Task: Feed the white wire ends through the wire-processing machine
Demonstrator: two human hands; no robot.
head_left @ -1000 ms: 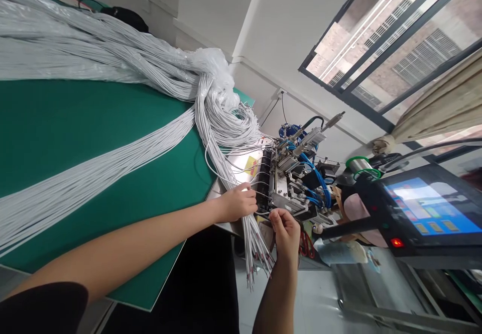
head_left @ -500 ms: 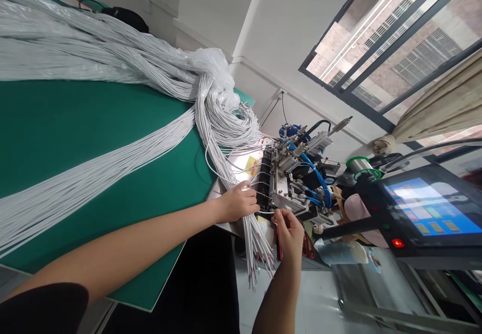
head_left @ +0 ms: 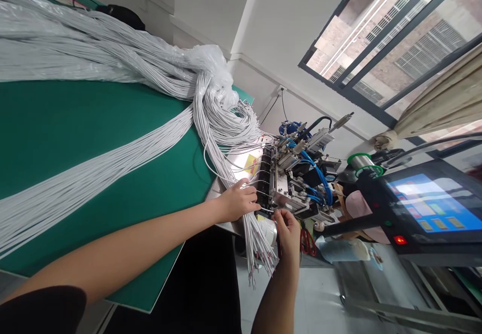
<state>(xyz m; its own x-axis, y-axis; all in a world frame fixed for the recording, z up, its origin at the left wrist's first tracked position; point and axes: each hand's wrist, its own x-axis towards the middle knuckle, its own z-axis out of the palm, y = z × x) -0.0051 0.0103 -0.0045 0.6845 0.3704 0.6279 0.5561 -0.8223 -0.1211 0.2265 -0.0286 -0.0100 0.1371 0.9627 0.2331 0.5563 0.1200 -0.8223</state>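
My left hand (head_left: 238,203) lies over the hanging bundle of white cables (head_left: 253,238), its fingers curled around a single white cable. That white cable (head_left: 266,210) runs across from my left fingertips to my right hand (head_left: 288,227). My right thumb and fingers are closed in a pinch at its end, which they cover. Just beyond both hands is a metal machine (head_left: 282,186) with blue air tubes, and several white cables lead into its dark front strip (head_left: 265,173). Reddish tips show on the bundle's loose ends below my left hand.
More white cables in clear plastic (head_left: 214,65) lie along the green table (head_left: 94,108). Red-handled tools (head_left: 308,242) sit right of my right hand. A lit touchscreen (head_left: 433,206) and a solder-like wire spool (head_left: 361,162) stand farther right, below the window.
The view has shifted slightly. Both hands stay almost in place, with the white cable still stretched between them; the right hand has moved very slightly.
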